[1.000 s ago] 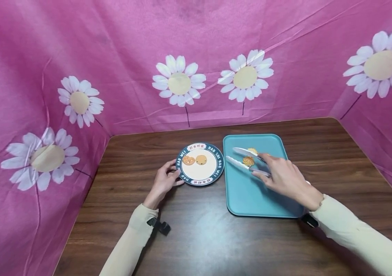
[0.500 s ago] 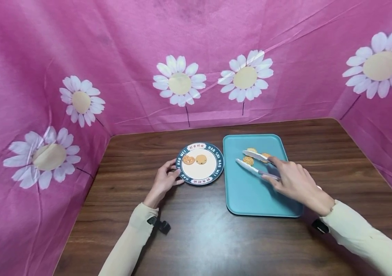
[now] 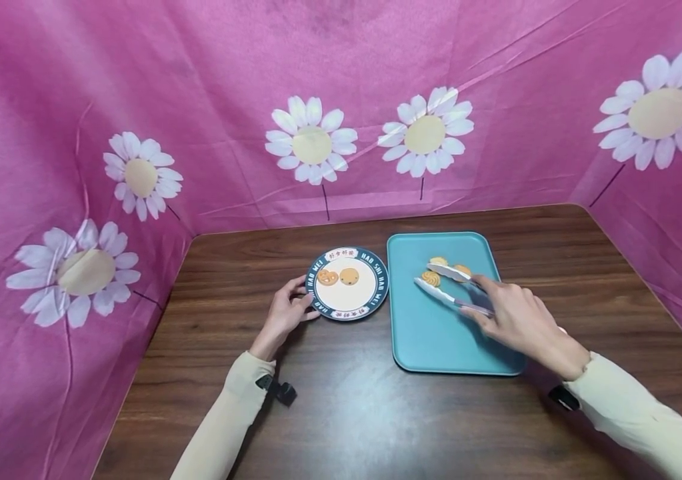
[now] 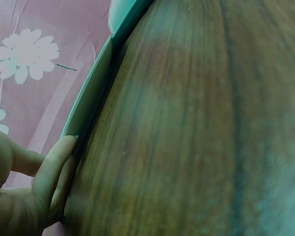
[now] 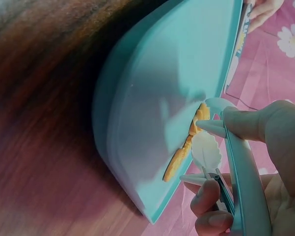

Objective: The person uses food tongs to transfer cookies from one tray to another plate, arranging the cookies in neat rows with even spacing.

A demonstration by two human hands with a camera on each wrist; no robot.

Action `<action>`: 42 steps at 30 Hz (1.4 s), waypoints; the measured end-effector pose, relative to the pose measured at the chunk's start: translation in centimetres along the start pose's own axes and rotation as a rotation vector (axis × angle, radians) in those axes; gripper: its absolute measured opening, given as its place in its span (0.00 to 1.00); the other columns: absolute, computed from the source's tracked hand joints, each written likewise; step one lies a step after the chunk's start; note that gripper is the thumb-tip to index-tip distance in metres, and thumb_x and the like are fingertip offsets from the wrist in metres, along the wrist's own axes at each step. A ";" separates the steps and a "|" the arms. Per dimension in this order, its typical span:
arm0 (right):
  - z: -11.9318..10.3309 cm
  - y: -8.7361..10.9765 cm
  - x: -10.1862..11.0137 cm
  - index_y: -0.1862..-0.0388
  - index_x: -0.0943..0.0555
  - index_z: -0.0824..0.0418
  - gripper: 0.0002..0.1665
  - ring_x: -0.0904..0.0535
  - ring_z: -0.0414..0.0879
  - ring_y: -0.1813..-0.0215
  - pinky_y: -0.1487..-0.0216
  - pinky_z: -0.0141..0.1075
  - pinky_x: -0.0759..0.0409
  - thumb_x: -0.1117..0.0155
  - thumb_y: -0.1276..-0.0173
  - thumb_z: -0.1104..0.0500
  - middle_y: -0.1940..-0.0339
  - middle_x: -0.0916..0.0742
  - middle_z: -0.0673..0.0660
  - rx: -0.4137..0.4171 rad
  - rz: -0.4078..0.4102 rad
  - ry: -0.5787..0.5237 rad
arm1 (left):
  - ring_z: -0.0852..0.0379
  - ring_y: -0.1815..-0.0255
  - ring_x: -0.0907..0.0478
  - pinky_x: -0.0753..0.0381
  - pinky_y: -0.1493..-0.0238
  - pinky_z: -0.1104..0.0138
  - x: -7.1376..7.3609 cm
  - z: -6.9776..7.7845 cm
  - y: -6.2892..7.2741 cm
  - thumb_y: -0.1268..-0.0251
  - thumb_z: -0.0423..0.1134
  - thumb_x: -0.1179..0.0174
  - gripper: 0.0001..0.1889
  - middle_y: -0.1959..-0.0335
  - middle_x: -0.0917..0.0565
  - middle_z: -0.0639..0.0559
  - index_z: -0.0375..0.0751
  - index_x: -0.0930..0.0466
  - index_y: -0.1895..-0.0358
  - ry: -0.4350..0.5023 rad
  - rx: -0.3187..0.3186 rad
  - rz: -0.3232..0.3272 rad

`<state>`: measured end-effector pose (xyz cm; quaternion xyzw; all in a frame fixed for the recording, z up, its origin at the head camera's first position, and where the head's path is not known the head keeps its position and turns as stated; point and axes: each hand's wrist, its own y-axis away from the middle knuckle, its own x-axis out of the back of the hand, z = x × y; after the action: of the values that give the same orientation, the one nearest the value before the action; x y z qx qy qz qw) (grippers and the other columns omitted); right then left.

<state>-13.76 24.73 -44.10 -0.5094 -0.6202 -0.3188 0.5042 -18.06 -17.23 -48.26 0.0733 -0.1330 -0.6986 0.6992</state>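
My left hand (image 3: 285, 312) holds the rim of a round plate (image 3: 349, 314) with a blue lettered border. On the plate lie a pretzel (image 3: 327, 278) and a round cookie (image 3: 349, 277). In my right hand (image 3: 523, 317) is a pair of tongs (image 3: 437, 291), white at the tips, with the arms spread apart. They reach over a teal tray (image 3: 437, 340). Near the tips are a swirl cookie (image 3: 430, 279), a second cookie (image 3: 439, 261) behind it and a third (image 3: 463, 269), partly covered by the upper arm. The right wrist view shows the cookies (image 5: 174, 166) lying flat.
Plate and tray stand side by side on a dark wooden table (image 3: 227, 267). Behind it hangs a pink cloth (image 3: 227, 100) printed with daisies. A black strap device (image 3: 277, 389) sits at my left wrist.
My right hand has drawn the tongs to the right and slightly toward me, bringing the rightmost cookie into sight. The left hand and plate have stayed put.
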 end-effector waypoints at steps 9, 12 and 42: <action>0.1 0.7 0.0 0.34 0.25 0.64 0.39 0.32 0.45 0.79 0.87 0.32 0.37 0.26 0.32 0.41 0.79 0.25 0.52 0.005 0.013 0.013 | 0.57 0.58 0.18 0.03 0.52 0.65 0.1 -0.2 0.1 0.23 0.25 0.47 0.29 0.41 0.29 0.37 0.39 0.36 0.21 -0.029 0.021 0.005; 0.0 0.9 0.0 0.33 0.26 0.64 0.39 0.32 0.44 0.80 0.87 0.31 0.38 0.27 0.31 0.41 0.80 0.27 0.52 -0.002 0.000 0.013 | 0.57 0.58 0.19 0.03 0.52 0.66 0.1 -0.2 0.1 0.23 0.25 0.47 0.29 0.41 0.30 0.38 0.40 0.36 0.21 -0.030 0.025 0.012; -0.4 1.3 0.1 0.31 0.26 0.62 0.37 0.34 0.43 0.80 0.87 0.29 0.39 0.28 0.30 0.42 0.80 0.27 0.51 0.006 -0.003 0.043 | 0.57 0.57 0.18 0.04 0.51 0.66 0.2 -0.1 -0.2 0.23 0.25 0.46 0.30 0.39 0.29 0.36 0.39 0.37 0.21 -0.036 0.012 -0.005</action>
<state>-12.38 24.80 -44.02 -0.4999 -0.6108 -0.3285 0.5187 -18.26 -17.49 -48.45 0.0653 -0.1494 -0.7007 0.6946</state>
